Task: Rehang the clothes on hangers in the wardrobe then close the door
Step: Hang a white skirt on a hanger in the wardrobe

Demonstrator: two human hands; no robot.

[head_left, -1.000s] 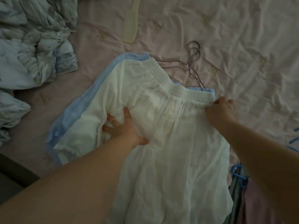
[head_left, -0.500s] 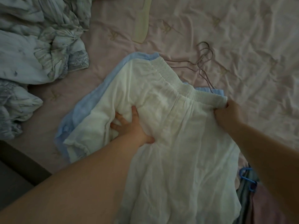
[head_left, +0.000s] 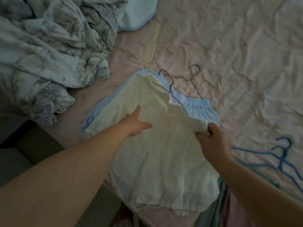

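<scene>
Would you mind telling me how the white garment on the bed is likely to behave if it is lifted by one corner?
The white garment will probably hang limp: its waistband bunches where the right hand pinches it. It looks thin and crinkled, so likely light. It may slide over the blue garment beneath rather than drag it.

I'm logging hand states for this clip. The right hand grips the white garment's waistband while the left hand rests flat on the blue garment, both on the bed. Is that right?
Not quite. The left hand rests flat on the white garment, not the blue garment, which lies underneath and shows only at the edges. The right hand does grip the white waistband, all on the bed. The head view shows this.
</scene>
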